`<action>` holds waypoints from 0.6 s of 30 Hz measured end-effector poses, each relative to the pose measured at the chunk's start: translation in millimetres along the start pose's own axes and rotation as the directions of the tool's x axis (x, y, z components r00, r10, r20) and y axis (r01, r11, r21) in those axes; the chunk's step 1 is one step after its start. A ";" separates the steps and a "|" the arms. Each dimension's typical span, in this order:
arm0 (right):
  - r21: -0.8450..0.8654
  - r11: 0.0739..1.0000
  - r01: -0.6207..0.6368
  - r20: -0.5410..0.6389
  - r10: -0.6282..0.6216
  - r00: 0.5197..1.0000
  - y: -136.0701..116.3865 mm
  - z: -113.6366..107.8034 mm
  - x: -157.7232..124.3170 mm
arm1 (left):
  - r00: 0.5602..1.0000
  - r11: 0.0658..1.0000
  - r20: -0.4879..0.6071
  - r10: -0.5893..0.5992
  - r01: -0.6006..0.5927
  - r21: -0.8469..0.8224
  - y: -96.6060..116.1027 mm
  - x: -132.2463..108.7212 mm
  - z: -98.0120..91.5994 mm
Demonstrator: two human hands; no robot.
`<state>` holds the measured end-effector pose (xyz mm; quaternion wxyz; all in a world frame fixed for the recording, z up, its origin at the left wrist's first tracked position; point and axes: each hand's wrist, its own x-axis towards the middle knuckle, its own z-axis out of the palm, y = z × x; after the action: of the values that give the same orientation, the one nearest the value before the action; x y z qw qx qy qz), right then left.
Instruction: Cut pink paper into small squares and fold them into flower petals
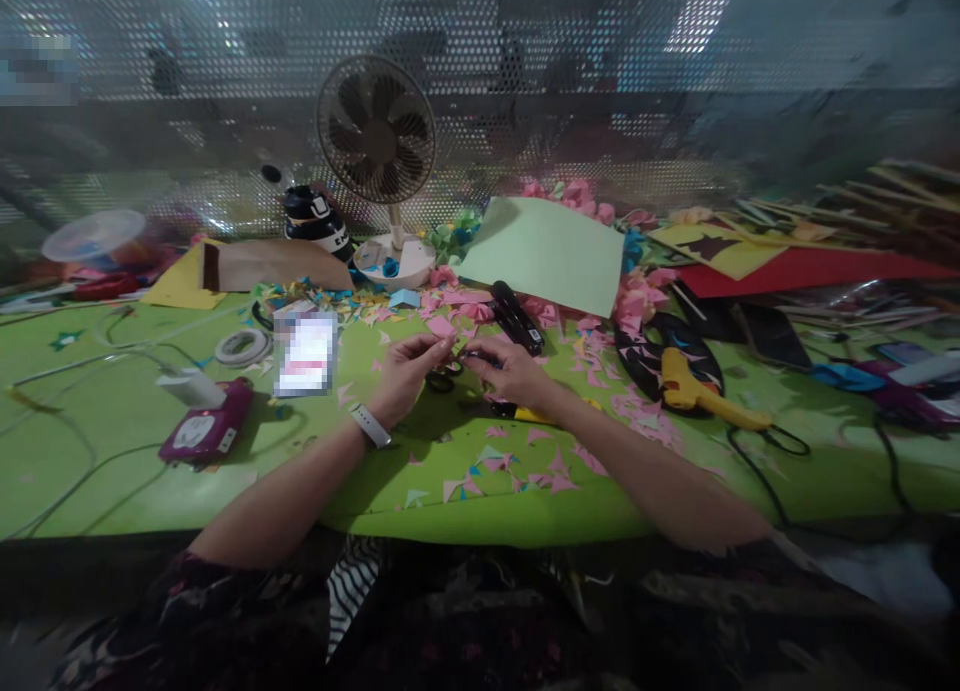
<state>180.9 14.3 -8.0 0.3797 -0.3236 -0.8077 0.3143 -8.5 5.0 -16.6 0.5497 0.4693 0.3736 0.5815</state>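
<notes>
While both hands meet over the green table cover (450, 511), a small piece (457, 351) sits between their fingertips, too blurred and covered to show which way it points or how its long axis runs. The left hand (407, 369) has thumb and forefinger drawn together in a pinch on its near side; the right hand (512, 368) pinches from the other side, its fingers curled close. Just beyond the left fingertips is a pink paper slip (440, 326). Right under the fingers show black looped handles (441, 381), and below the right fingers lies a yellow-and-black tool (529, 414), partly hidden by the forearm. Beyond the right fingers, a black stapler (516, 319) slants from far left to near right, its pale label unreadable. Farther out past it lies a pale green sheet (551, 256). Well beyond the left fingers, a dark bottle (319, 221) bears white lettering, of which only "E" and part of another letter can be read. Well to the fingers' right, a yellow glue gun (697, 391) rests on a black roll (636, 359).
</notes>
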 end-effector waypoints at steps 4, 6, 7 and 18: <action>-0.052 0.999 0.006 -0.083 -0.011 0.997 -2.5 3.3 -2.2 | 0.998 1.000 -0.055 0.021 -0.020 0.001 2.6 -0.7 2.1; -0.119 0.990 0.071 -0.140 -0.088 0.986 -3.1 4.9 -2.7 | 0.995 0.999 -0.081 0.051 -0.050 0.018 3.7 -1.3 2.8; -0.145 0.985 0.097 -0.151 -0.119 0.981 -3.1 5.4 -2.7 | 0.994 0.998 -0.087 0.060 -0.058 0.026 4.2 -1.6 3.1; -0.070 0.995 0.068 -0.052 -0.072 0.996 -4.2 0.8 -0.9 | 0.999 1.000 -0.049 0.021 -0.020 0.023 2.4 -1.1 3.0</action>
<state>179.5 11.0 -5.6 0.4013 -0.3163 -0.8181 0.2640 -6.4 3.4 -13.6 0.5289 0.4649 0.3886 0.5943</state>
